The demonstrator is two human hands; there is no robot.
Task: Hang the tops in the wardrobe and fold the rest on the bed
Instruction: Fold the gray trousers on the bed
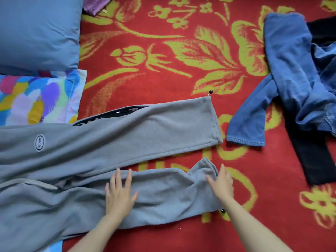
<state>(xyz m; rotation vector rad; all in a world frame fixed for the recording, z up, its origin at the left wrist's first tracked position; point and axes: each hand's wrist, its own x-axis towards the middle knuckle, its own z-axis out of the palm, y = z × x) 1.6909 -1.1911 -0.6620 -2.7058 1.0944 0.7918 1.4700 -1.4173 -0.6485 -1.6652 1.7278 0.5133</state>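
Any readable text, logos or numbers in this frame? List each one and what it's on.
On the grey trousers, oval patch: one short word, small and blurred; perhaps "Hcover", not certain.
On the black band at the far leg's upper edge: white letters, mostly hidden by grey cloth, unreadable.
No other text or numbers show.

Your left hand (119, 194) presses flat on the grey sweatpants' (112, 140) near leg, your right hand (222, 184) at its cuff, on the red floral blanket (163, 51); jeans (291, 75) lie right.
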